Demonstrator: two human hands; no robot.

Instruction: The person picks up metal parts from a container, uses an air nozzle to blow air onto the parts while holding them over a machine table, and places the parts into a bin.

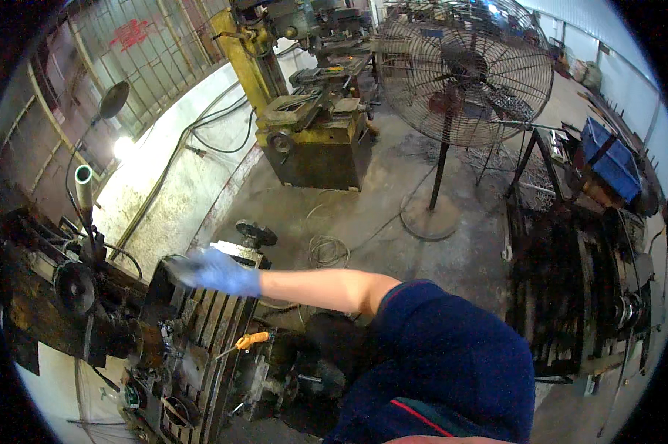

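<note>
My right arm, in a short navy sleeve, stretches across to the left. My right hand [219,272], in a blue glove, is over the far end of a slotted machine table [219,318]. Its fingers are smeared by motion, so whether they grip anything cannot be made out. Just beyond the wrist is a dark round handwheel [255,233] at the table's end. Nearer to me, an orange-handled tool with a thin metal tip [252,340], shaped like an air blow gun, lies at the table's right edge. My left hand is out of view.
Left of the table stands the dark machine body with a black handwheel [75,287] and an upright pipe [85,185]. Ahead is a yellow machine [312,140]; right of it, a large caged fan [463,74]. A blue crate [610,159] sits far right. Cable [329,250] coils on the floor.
</note>
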